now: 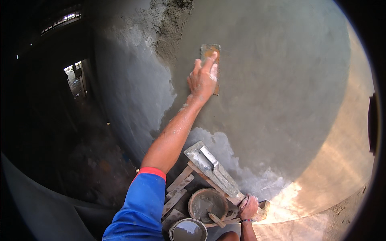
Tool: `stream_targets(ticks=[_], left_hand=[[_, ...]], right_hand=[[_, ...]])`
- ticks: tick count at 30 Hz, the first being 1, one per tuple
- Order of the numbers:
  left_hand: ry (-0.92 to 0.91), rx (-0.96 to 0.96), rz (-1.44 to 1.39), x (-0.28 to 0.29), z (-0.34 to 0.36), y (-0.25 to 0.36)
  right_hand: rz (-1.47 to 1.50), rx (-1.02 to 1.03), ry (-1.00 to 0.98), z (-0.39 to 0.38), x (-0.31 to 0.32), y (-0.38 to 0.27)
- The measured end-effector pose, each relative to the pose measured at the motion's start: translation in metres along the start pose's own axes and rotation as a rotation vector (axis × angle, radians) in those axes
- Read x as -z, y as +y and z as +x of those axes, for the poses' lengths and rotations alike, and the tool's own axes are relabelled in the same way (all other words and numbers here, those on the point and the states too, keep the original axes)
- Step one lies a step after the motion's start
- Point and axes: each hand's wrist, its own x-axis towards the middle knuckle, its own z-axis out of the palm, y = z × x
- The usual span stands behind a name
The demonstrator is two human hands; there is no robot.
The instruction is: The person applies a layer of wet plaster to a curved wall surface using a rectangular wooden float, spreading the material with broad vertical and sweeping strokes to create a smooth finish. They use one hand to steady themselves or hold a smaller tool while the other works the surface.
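My left hand (201, 78) grips a rusty rectangular trowel (209, 49), pressed flat on the wet grey plaster (273, 80) of the wall, right of a paler, drier patch. My right hand (248, 207), low at the right, is closed on a wooden plank (262, 209). A metal float (201, 160) with a pale handle lies on that timber, up and left of my right hand. Below it sit a round basin (207, 201) of grey mix with a wooden-handled tool in it and a bucket (187, 230) of cloudy liquid.
Wooden slats (179, 182) form a stand beside the containers. Rough, lumpy mortar (169, 28) shows on the wall at the top. At the left is a dark interior with a bright opening (72, 80). A sunlit, lighter band of wall (341, 152) runs down the right.
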Motion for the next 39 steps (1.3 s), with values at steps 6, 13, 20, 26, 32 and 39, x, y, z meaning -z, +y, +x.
stream_targets(ticks=[6,13,20,26,32,39], left_hand=[[0.032,0.449,-0.018,-0.033,-0.096,-0.061],[0.129,0.272,-0.034,0.002,0.030,-0.023],[-0.013,0.438,-0.085,-0.043,-0.125,-0.027],[0.174,0.435,0.013,-0.002,0.014,-0.051],[0.093,0.398,-0.004,-0.037,-0.087,-0.034],[0.152,0.484,-0.022,0.002,0.014,-0.061]], right_hand=[[0.025,-0.002,-0.034,0.003,0.001,-0.003],[0.004,-0.018,-0.045,0.003,0.002,-0.009],[0.013,-0.024,-0.031,0.003,0.004,-0.007],[-0.013,-0.024,-0.039,0.005,0.001,-0.009],[-0.014,-0.025,-0.053,0.003,-0.002,-0.011],[-0.017,-0.030,-0.037,0.008,0.001,-0.014]])
